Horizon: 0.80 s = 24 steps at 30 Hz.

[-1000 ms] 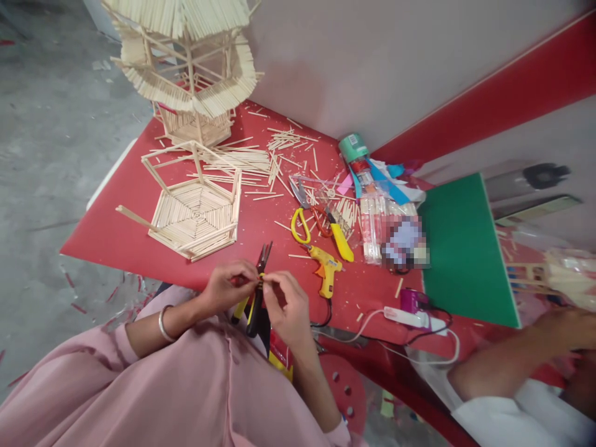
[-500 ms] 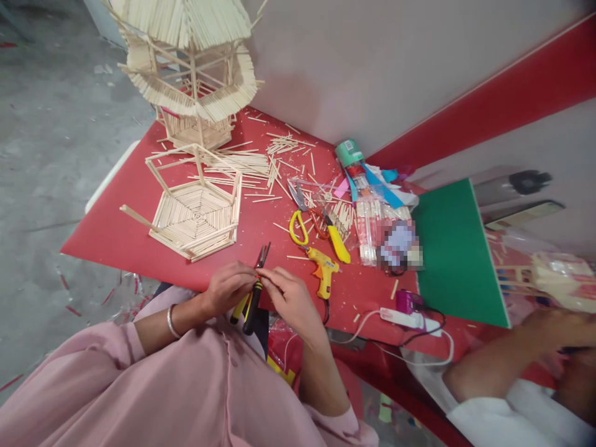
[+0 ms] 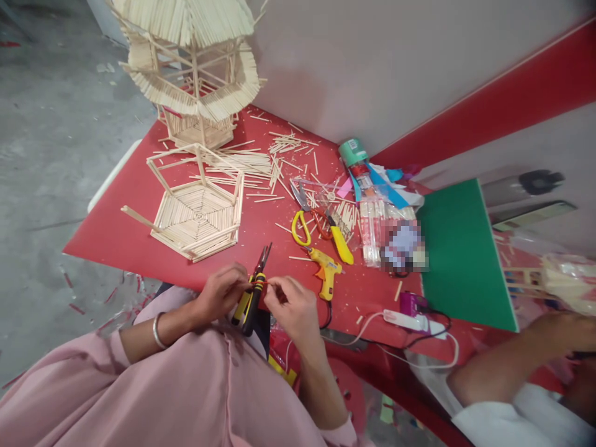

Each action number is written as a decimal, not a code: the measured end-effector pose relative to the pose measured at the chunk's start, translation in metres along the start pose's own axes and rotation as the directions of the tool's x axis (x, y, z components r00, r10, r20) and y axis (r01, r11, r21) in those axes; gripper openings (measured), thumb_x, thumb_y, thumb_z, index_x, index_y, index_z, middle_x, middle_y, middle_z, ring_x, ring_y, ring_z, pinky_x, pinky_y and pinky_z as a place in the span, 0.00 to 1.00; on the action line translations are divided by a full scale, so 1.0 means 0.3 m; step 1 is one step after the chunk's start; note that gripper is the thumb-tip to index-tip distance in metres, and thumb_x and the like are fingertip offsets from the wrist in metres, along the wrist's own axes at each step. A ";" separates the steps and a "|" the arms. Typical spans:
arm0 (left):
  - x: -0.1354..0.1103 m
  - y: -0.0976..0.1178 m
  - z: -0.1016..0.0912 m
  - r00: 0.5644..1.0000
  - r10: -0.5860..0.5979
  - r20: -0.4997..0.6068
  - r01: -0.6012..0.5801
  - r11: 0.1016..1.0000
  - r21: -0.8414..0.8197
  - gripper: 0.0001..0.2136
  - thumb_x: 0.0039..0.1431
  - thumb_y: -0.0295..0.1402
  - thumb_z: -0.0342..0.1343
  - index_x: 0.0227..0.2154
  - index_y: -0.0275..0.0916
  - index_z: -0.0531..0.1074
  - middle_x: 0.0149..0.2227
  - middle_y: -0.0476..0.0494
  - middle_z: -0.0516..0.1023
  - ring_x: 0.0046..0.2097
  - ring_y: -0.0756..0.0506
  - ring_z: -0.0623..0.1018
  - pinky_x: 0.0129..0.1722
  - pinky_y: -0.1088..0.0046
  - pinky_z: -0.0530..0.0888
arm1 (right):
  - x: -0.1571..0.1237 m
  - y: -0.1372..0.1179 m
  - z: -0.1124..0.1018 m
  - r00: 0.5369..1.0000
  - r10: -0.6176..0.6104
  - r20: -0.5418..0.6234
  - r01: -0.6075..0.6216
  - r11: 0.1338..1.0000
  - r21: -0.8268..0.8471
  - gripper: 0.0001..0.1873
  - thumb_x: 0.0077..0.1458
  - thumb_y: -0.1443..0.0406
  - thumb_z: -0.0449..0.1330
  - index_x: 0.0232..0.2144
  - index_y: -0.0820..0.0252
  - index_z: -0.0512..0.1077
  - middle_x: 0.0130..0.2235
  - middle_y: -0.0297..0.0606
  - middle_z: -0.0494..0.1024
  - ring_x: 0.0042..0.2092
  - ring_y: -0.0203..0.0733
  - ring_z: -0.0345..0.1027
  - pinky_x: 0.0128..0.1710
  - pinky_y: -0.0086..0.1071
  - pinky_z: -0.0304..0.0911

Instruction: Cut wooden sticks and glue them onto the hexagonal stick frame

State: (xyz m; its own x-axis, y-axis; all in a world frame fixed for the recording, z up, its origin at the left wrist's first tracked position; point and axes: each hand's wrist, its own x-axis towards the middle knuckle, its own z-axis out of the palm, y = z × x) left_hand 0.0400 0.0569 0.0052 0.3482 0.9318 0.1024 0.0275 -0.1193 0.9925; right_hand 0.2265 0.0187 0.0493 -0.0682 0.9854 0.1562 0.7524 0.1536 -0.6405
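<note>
Needle-nose pliers (image 3: 252,305) with black and yellow handles rest at the table's front edge, jaws pointing away from me. A thin orange-red rubber band (image 3: 259,283) lies across them near the pivot, pulled out to both sides. My left hand (image 3: 223,292) pinches one end of it, and my right hand (image 3: 293,307) pinches the other. Beyond my hands stands a hexagonal stick base (image 3: 199,217) with upright posts and some upper rails. A yellow glue gun (image 3: 326,267) lies right of my right hand.
At the back left rises a tiered stick pavilion (image 3: 195,68). Loose sticks (image 3: 242,162), yellow-handled scissors (image 3: 302,226), a green-lidded container (image 3: 352,152) and a white power strip (image 3: 405,321) are spread over the red table (image 3: 116,217). A green board (image 3: 465,254) stands before another person's arm (image 3: 507,354).
My hands have moved apart, left hand leftward and right hand rightward, stretching the band across the pliers. The view has shifted slightly.
</note>
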 end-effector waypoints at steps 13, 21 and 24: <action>0.062 0.060 0.050 0.887 -0.441 0.136 0.454 0.779 -0.433 0.21 0.51 0.51 0.65 0.23 0.35 0.70 0.20 0.52 0.68 0.22 0.55 0.64 0.23 0.79 0.62 | -0.026 -0.007 0.023 0.992 -0.019 -0.127 0.014 0.999 -0.042 0.08 0.58 0.70 0.56 0.29 0.57 0.74 0.25 0.32 0.75 0.25 0.33 0.67 0.28 0.27 0.62; 0.052 0.087 0.034 0.900 -0.392 0.189 0.425 0.885 -0.190 0.10 0.49 0.35 0.65 0.29 0.36 0.71 0.27 0.50 0.75 0.27 0.52 0.72 0.28 0.77 0.69 | -0.026 -0.008 0.014 0.997 0.018 -0.068 -0.013 0.997 0.076 0.07 0.59 0.67 0.57 0.32 0.58 0.75 0.28 0.34 0.77 0.27 0.33 0.69 0.30 0.26 0.64; 0.063 0.112 0.029 0.952 -0.250 0.177 0.240 0.968 0.075 0.04 0.50 0.25 0.58 0.30 0.37 0.74 0.28 0.50 0.75 0.28 0.53 0.71 0.28 0.79 0.67 | -0.018 -0.004 -0.004 0.992 0.126 0.005 -0.125 0.975 0.183 0.07 0.57 0.66 0.59 0.31 0.59 0.76 0.28 0.34 0.78 0.27 0.33 0.68 0.29 0.26 0.63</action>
State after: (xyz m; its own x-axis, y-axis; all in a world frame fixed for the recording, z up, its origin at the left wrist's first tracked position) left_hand 0.0557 0.0676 0.0398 0.4901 0.8564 -0.1623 0.1805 0.0825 0.9801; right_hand 0.2267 0.0132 0.0504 0.0238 0.9973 0.0700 0.6221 0.0400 -0.7819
